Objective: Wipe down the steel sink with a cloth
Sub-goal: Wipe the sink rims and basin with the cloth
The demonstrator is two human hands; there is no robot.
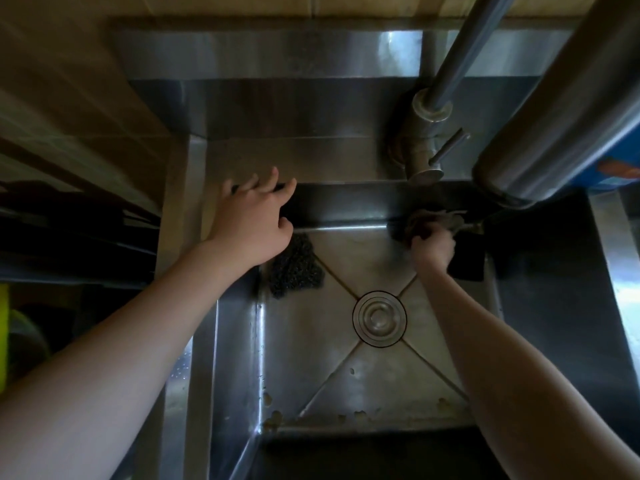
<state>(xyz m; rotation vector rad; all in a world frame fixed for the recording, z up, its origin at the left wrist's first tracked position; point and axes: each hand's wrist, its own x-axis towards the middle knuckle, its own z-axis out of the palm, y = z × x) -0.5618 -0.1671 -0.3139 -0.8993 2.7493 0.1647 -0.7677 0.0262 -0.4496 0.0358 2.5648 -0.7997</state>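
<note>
Steel sink (239,341) basin, stained near the front edge. Right hand (434,245) has its fingers closed around a crumpled cloth (427,221), pressed into the far right corner. Left hand (254,220), fingers spread and empty, rests on the rear ledge, above a dark scourer (298,268).

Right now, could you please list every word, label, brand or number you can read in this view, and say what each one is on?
No text can be read in this view.
Blue package at the right edge, behind the steel cylinder: an orange and white print shows, but it is too blurred and cut off to read.
Steel sink, tap, cloth and scouring pad: no markings visible.
</note>
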